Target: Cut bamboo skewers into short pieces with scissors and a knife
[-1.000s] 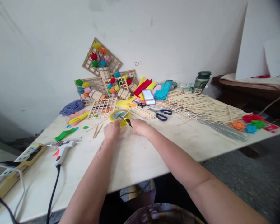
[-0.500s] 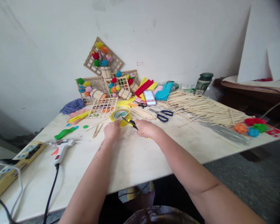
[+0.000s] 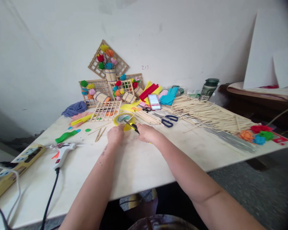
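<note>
My right hand (image 3: 146,132) is closed around a yellow-and-black utility knife (image 3: 134,126), its blade pointing left and away from me. The blade lies over the near side of a yellow roll of tape (image 3: 116,120). Just left of the blade, my left hand (image 3: 115,135) rests low at the table with its fingers curled in. Whatever those fingers hold is hidden from view. Two loose sticks (image 3: 100,134) lie beside my left hand. Beyond my right hand are a bundle of thin wooden sticks (image 3: 147,117) and dark-handled scissors (image 3: 167,122).
A white glue gun (image 3: 62,156) and a yellow power strip (image 3: 20,166) lie at the left with trailing cords. Stick lattices with paper flowers (image 3: 108,57) stand along the wall. Many sticks (image 3: 211,111), a dark green bottle (image 3: 209,88) and paper flowers (image 3: 259,139) occupy the right.
My right hand and the knife have shifted slightly left, closer to my left hand. My left hand stays by the tape roll. The whole view has tilted slightly.
</note>
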`<state>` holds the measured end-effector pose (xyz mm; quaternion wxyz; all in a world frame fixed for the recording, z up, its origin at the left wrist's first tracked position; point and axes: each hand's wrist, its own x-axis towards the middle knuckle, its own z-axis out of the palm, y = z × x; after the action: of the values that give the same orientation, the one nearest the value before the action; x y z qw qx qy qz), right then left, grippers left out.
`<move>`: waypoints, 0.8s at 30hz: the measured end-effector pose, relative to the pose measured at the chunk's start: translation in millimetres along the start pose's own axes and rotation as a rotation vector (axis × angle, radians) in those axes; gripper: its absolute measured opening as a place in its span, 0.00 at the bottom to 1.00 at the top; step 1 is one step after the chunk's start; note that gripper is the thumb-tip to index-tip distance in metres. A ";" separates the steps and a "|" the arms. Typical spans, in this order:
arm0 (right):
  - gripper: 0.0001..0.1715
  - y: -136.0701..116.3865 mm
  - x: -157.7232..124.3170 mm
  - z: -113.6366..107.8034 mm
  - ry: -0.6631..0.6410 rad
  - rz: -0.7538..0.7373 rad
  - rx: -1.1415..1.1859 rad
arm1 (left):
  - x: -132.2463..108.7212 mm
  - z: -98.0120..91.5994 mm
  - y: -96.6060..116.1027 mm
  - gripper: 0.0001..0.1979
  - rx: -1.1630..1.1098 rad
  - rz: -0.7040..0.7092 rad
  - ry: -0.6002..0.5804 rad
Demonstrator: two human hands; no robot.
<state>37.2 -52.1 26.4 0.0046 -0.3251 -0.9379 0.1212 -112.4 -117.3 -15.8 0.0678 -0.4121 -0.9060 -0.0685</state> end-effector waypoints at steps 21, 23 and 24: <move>0.24 0.2 0.4 -2.6 -0.033 0.006 -0.004 | 2.7 2.6 -3.6 0.23 0.003 0.020 0.020; 0.22 6.0 -8.2 -6.4 -0.029 -0.020 -0.013 | 3.0 2.7 -4.0 0.23 -0.001 0.015 0.018; 0.20 8.2 -11.3 -7.9 -0.027 -0.038 -0.008 | 3.0 2.5 -4.2 0.23 0.002 0.018 0.017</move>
<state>51.8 -51.0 33.0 -0.0068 -0.3056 -0.9444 0.1216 -117.6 -117.3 -18.0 0.0764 -0.4194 -0.9018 -0.0704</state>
